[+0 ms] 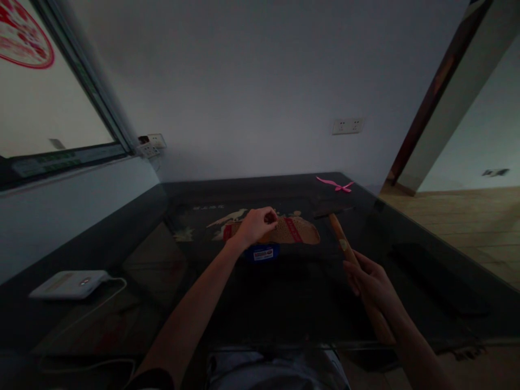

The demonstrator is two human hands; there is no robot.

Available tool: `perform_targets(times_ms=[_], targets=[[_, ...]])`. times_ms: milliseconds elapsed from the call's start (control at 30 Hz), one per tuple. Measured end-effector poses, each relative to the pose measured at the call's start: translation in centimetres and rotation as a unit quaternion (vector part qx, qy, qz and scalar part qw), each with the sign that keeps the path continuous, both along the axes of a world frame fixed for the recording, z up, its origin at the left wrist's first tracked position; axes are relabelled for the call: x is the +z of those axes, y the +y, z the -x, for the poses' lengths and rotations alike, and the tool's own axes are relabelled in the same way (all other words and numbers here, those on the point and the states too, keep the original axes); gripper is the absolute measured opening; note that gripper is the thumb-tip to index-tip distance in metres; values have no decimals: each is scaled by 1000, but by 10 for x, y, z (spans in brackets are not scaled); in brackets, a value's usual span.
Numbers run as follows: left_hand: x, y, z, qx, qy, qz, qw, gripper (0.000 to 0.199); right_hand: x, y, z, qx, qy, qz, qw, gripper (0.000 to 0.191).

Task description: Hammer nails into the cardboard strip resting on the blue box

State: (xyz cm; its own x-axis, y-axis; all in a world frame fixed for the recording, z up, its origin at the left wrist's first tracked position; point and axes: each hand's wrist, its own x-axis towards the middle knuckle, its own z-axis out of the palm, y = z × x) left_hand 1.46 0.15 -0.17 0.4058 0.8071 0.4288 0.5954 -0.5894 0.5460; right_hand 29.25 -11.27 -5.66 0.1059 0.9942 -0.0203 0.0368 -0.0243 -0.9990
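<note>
My right hand [371, 276] is wrapped around the wooden handle of a hammer [338, 230], whose dark metal head points away from me above the table. In front of me lies a tan insole [306, 231] with red bands across it. My left hand [258, 223] is over its middle, thumb and fingertips curled together in a pinch; whatever they hold, if anything, is too small to make out. Under the insole's near edge sits a blue container [262, 253] with a white label, partly hidden by the insole and my left wrist.
The dark glossy table [309, 303] has a bird picture on its surface. A white power bank [71, 284] with a cable lies at left. A pink ribbon [341, 187] is at the back right, a dark flat object [441, 279] at right. The wall [252, 108] borders the far edge.
</note>
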Motion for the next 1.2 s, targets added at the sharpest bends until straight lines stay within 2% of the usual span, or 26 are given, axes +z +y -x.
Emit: perform_targets(times_ms=[167,267,333,533,633,700,833,1067,1200], targets=[[-1,0,0,9,-6,18,1000,7,5,4,3,-1,-19,-16,1000,63],[-2,1,1,13,-13,27,999,8,14,7,4,2,-54,-34,998,61],[-2,1,1,19,-12,34,999,8,27,7,5,10,-93,-49,994,59],[-1,2,0,33,9,39,999,11,82,1,17,69,-209,-93,971,58],[-2,1,-1,42,14,43,998,13,96,1,26,96,-248,-130,955,56],[-3,1,-1,53,15,45,997,14,97,2,31,122,-275,-139,944,54],[-5,3,-1,64,16,49,997,15,95,6,38,177,-321,-106,924,49],[-5,5,-2,61,18,55,996,14,100,4,40,160,-368,-113,909,46],[-6,4,-2,60,4,64,996,16,105,2,41,189,-406,-72,891,41]])
